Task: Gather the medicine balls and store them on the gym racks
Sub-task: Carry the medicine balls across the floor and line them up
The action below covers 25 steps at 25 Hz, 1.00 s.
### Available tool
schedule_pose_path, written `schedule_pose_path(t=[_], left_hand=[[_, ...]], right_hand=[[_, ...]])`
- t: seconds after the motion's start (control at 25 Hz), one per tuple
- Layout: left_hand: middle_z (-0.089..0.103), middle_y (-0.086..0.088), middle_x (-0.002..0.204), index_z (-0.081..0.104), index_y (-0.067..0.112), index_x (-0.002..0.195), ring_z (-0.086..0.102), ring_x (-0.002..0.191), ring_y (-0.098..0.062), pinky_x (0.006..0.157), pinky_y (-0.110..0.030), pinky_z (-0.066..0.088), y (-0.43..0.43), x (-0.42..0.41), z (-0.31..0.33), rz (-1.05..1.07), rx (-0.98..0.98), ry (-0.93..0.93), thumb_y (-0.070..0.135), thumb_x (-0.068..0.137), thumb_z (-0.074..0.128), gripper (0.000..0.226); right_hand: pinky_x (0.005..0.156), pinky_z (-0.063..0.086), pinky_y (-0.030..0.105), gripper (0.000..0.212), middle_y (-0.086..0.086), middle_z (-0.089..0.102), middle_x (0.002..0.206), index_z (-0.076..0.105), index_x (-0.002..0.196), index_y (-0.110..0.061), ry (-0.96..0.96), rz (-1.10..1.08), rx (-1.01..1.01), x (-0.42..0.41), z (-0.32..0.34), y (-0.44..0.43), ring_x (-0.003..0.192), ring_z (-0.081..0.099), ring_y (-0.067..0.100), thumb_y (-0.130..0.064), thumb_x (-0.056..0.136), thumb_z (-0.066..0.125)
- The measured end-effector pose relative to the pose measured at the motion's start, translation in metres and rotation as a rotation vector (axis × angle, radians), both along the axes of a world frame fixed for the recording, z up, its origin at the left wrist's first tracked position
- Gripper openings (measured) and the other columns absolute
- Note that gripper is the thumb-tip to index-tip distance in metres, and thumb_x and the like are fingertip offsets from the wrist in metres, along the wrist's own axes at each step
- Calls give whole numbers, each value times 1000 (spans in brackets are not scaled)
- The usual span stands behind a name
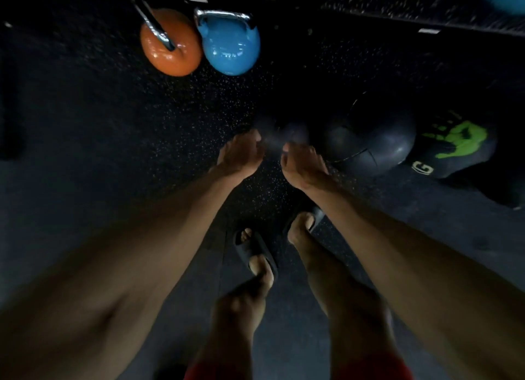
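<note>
- The dark ball [372,141] will likely be heavy and dense for its size; a two-hand lift from low on opposite sides, palms cupping under its curve, looks safest.
- Its skin looks smooth and faintly glossy, so it may slip in dry palms; the raised seam lines could give some grip.
- It should hold its shape under pressure, though how much it gives cannot be told from here.
- The printed ball [457,149] touches the dark ball on the right, so lifting one may set the other rolling.
- The dark ball is round, dull blue-black, crossed by thin curved seams; the printed ball is black with a green handprint and a pale letter.
- Both rest on the speckled floor [113,124], right of its middle, below the black ledge at the far edge.
- The left hand [241,155] and right hand [304,166] hang apart, holding nothing, fingers loosely curled and blurred, just left of the dark ball.
- An orange kettlebell [170,47] and a blue kettlebell [230,44] stand well apart from the balls.
</note>
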<state>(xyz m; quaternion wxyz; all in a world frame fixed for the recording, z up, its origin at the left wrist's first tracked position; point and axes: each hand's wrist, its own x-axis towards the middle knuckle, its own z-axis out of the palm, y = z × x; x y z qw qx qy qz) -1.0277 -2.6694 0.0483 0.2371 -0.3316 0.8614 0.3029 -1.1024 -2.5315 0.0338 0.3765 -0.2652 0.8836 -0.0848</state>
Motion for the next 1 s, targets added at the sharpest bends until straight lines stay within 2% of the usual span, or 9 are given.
schedule_pose_path(t=[0.2,0.4,0.56,0.72,0.84,0.92,1.0], left_hand=[[65,-13,125,55,15,132,64,111,-31,90,-41,50,20,122,141,-2,1,-92,32,105,46,34],[66,-12,121,59,15,127,64,110,-31,93,-43,52,69,230,222,266,93,-135,34,103,47,32],[68,-12,118,63,15,118,65,109,-31,92,-40,52,117,308,252,544,126,-72,30,101,49,27],[68,-14,115,63,16,113,66,102,-33,91,-47,54,188,387,279,918,141,17,25,101,48,21],[68,-10,114,62,17,119,67,100,-28,81,-38,53,249,442,289,1028,83,8,26,101,49,24],[68,-7,116,61,21,120,67,101,-25,84,-38,54,287,473,294,1114,105,33,31,99,49,26],[69,-7,113,62,20,117,67,100,-26,88,-44,55,332,507,299,1266,102,59,34,97,52,26]], right_hand=[[102,45,44,36,17,57,138,54,136,-17,-90,89,33,76,139,23,125,54,35,-25,103,42],[91,47,38,35,18,64,126,55,134,-12,-67,337,32,149,241,37,115,60,35,-26,104,41],[89,50,39,33,15,65,123,57,131,-13,-94,537,-4,206,278,49,110,63,32,-27,105,42],[89,54,43,32,8,63,121,55,133,-17,-153,798,28,267,307,66,106,63,24,-30,105,43],[84,54,39,34,8,63,123,53,135,-17,-166,990,23,313,324,86,107,63,23,-30,106,42],[76,50,34,33,7,63,121,53,135,-17,-164,1109,34,341,331,98,104,64,21,-30,106,41],[78,52,35,33,7,64,121,53,134,-16,-148,1228,47,378,335,115,103,64,22,-29,106,42]])
